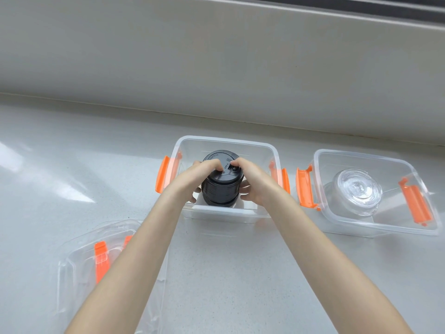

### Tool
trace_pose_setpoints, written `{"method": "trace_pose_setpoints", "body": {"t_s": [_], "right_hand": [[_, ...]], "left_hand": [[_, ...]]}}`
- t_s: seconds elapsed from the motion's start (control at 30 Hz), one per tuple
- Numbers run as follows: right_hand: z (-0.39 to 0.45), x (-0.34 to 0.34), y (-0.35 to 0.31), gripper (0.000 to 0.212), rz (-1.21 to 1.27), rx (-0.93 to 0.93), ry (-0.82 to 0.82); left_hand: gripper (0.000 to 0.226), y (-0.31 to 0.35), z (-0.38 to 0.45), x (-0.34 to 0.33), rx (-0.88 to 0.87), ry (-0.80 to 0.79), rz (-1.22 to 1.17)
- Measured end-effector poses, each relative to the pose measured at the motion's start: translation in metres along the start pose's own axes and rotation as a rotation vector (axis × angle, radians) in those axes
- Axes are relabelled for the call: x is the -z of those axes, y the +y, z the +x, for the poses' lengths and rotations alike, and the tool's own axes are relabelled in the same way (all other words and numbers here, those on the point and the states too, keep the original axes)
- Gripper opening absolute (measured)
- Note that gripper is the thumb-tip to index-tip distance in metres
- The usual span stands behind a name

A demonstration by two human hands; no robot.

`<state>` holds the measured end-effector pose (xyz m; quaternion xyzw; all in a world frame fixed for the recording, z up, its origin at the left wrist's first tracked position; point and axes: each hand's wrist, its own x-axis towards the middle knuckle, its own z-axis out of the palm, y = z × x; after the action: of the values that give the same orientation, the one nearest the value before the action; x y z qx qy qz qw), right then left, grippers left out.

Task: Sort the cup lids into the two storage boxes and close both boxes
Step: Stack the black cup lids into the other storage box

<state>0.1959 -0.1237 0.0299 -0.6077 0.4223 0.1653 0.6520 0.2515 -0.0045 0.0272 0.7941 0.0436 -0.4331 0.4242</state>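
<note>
A stack of black cup lids [220, 186] stands upright inside the middle clear storage box [226, 141], which has orange side latches. My left hand [192, 177] and my right hand [252, 182] both clasp the stack, thumbs on its top and fingers around its sides. To the right, a second clear box [375, 225] with orange latches holds a stack of clear cup lids [356, 194]. Both boxes are uncovered.
Clear box covers with orange handles [101, 259] lie stacked at the lower left, partly under my left forearm. Everything rests on a pale grey counter [240, 273]. A light wall ledge [216, 68] runs along the back.
</note>
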Motion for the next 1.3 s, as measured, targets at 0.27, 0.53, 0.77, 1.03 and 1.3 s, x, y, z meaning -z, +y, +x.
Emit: {"method": "trace_pose_setpoints", "body": {"t_s": [0.27, 0.53, 0.77, 1.03, 1.3], "right_hand": [[-0.004, -0.001, -0.002, 0.025, 0.021, -0.060, 0.016], [0.004, 0.002, -0.001, 0.023, 0.069, -0.095, -0.009], [0.000, -0.001, -0.004, 0.021, 0.048, -0.121, -0.069], [-0.007, -0.002, -0.007, 0.021, 0.013, -0.107, -0.061], [-0.034, 0.017, -0.013, 0.016, 0.005, 0.135, 0.003]], "left_hand": [[0.045, 0.000, 0.004, -0.001, 0.039, -0.022, 0.025], [0.047, 0.003, 0.004, -0.003, 0.025, -0.033, -0.002], [0.027, 0.005, 0.004, 0.000, 0.081, -0.051, -0.127], [0.026, 0.010, -0.005, -0.001, 0.112, -0.075, -0.194], [0.060, 0.019, -0.030, -0.013, -0.074, 0.150, -0.083]]}}
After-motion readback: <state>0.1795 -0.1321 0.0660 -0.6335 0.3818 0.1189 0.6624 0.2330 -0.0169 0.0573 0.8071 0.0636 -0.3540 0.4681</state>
